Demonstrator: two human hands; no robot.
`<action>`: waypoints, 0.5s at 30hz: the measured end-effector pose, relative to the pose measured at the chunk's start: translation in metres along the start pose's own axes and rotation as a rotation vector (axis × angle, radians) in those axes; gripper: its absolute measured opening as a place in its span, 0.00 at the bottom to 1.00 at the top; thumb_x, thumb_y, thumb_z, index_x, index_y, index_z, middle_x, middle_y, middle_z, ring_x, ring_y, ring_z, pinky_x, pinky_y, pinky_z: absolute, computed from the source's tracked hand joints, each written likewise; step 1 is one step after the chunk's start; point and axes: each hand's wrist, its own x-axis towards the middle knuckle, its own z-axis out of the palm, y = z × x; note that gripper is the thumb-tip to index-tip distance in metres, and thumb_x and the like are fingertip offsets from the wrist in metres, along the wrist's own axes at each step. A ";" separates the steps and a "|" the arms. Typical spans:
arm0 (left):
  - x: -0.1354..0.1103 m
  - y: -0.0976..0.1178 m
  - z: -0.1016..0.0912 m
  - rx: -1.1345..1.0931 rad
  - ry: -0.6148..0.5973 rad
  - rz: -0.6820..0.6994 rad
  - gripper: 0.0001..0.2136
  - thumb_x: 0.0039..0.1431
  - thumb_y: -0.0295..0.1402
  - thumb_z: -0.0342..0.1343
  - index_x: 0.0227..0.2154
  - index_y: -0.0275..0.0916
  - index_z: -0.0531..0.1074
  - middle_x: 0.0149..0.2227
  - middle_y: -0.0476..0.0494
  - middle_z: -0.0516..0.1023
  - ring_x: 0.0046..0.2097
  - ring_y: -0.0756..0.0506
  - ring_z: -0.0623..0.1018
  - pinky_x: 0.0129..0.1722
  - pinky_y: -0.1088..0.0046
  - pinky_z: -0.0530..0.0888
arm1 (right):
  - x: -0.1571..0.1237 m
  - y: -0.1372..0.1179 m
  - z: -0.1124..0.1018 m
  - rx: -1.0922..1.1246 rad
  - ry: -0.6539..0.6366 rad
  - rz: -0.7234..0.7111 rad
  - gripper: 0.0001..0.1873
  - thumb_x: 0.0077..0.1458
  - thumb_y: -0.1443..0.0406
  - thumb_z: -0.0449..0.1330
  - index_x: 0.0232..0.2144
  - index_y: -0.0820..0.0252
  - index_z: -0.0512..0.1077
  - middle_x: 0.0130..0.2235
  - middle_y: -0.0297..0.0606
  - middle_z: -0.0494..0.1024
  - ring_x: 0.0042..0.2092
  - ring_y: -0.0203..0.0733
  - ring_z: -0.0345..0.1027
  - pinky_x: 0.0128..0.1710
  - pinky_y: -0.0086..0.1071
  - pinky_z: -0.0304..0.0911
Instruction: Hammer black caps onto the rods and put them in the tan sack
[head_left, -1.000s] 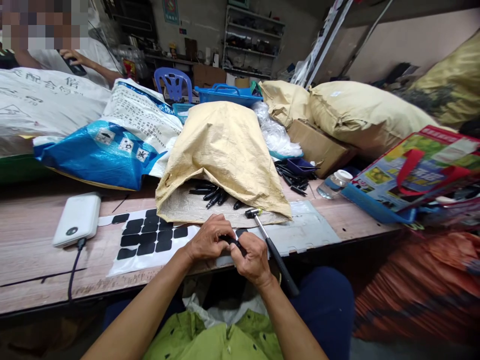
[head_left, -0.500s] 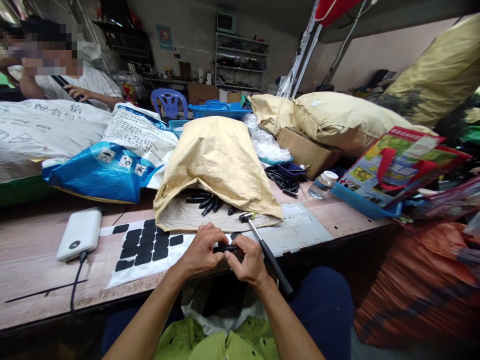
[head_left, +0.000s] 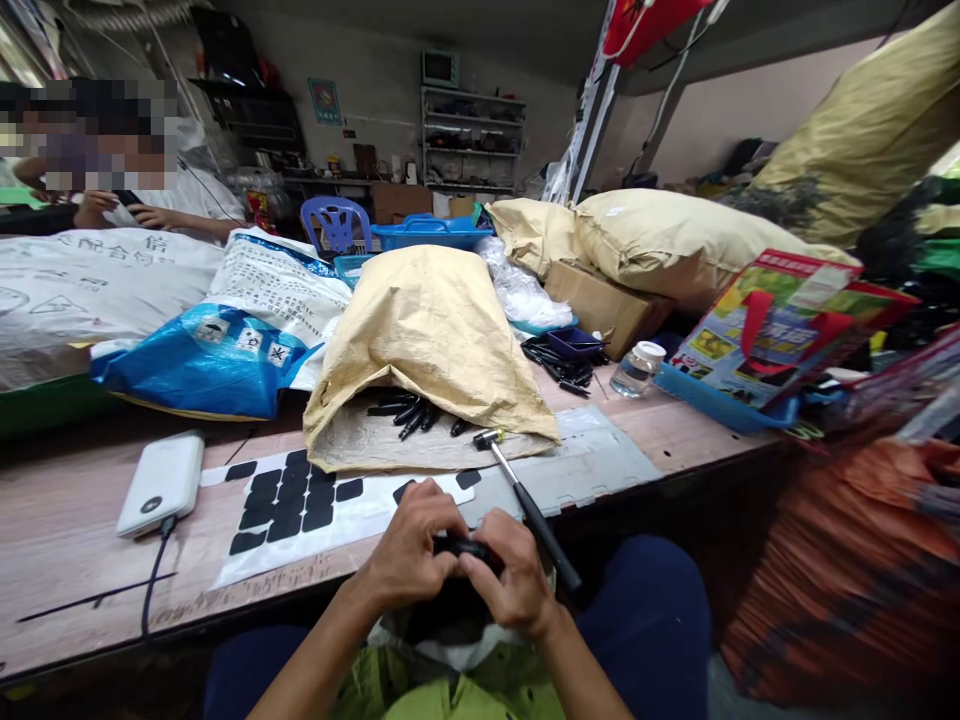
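Just past the table's front edge, my left hand [head_left: 418, 540] and my right hand [head_left: 511, 572] pinch the two ends of a short black tube-shaped piece [head_left: 466, 548]. Fingers cover much of it, so its exact kind is unclear. Beyond my hands lies a tan sack [head_left: 435, 330], its mouth facing me with several slim black pieces [head_left: 409, 412] inside. A hammer [head_left: 536, 520] with a black handle rests with its head on the sack's lip, the grip reaching over the edge near my right hand. White backing sheet [head_left: 349, 520] with black rounded patches [head_left: 289, 500] lies left of my hands.
A white power bank [head_left: 161, 485] with a cable sits on the left. Blue-and-white sack [head_left: 225, 345] stands behind it. To the right are a clear jar [head_left: 637, 372], loose black pieces [head_left: 559, 365] and a blue tray [head_left: 727, 405] holding a bag. Another person [head_left: 187, 205] sits far left.
Both hands have drawn slightly down and toward me, still gripping the black piece. More of the backing sheet shows beyond them. The view has shifted a little; the other person's hands have lowered.
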 end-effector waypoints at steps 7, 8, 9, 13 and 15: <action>0.014 -0.007 -0.016 -0.173 -0.078 -0.116 0.15 0.48 0.40 0.70 0.39 0.43 0.82 0.36 0.45 0.80 0.39 0.43 0.76 0.40 0.67 0.70 | -0.092 0.030 0.025 -0.222 -0.296 0.397 0.11 0.59 0.60 0.56 0.26 0.57 0.68 0.27 0.35 0.72 0.30 0.40 0.67 0.31 0.32 0.56; 0.025 -0.014 -0.017 -0.150 0.014 -0.190 0.13 0.51 0.39 0.68 0.40 0.42 0.81 0.36 0.45 0.80 0.38 0.44 0.76 0.39 0.68 0.70 | -0.099 0.039 0.032 -0.321 -0.354 0.473 0.10 0.58 0.59 0.58 0.27 0.57 0.70 0.29 0.37 0.76 0.33 0.43 0.70 0.33 0.33 0.58; 0.038 -0.021 -0.017 -0.114 0.098 -0.258 0.12 0.53 0.38 0.66 0.40 0.41 0.81 0.35 0.46 0.80 0.36 0.45 0.76 0.37 0.69 0.70 | -0.104 0.047 0.038 -0.411 -0.397 0.547 0.09 0.57 0.58 0.59 0.30 0.57 0.73 0.32 0.40 0.78 0.36 0.46 0.73 0.36 0.34 0.60; 0.094 -0.047 -0.010 0.133 0.253 -0.405 0.12 0.54 0.38 0.64 0.40 0.39 0.79 0.34 0.45 0.79 0.36 0.44 0.77 0.38 0.68 0.71 | -0.107 0.065 0.053 -0.557 -0.580 0.703 0.12 0.57 0.60 0.57 0.35 0.57 0.78 0.36 0.47 0.82 0.44 0.55 0.77 0.43 0.40 0.64; 0.116 -0.056 -0.003 0.248 0.258 -0.459 0.12 0.56 0.41 0.63 0.37 0.38 0.78 0.35 0.43 0.79 0.39 0.42 0.77 0.39 0.67 0.70 | -0.106 0.067 0.053 -0.529 -0.650 0.722 0.13 0.56 0.59 0.57 0.36 0.57 0.79 0.37 0.47 0.83 0.44 0.57 0.78 0.43 0.40 0.65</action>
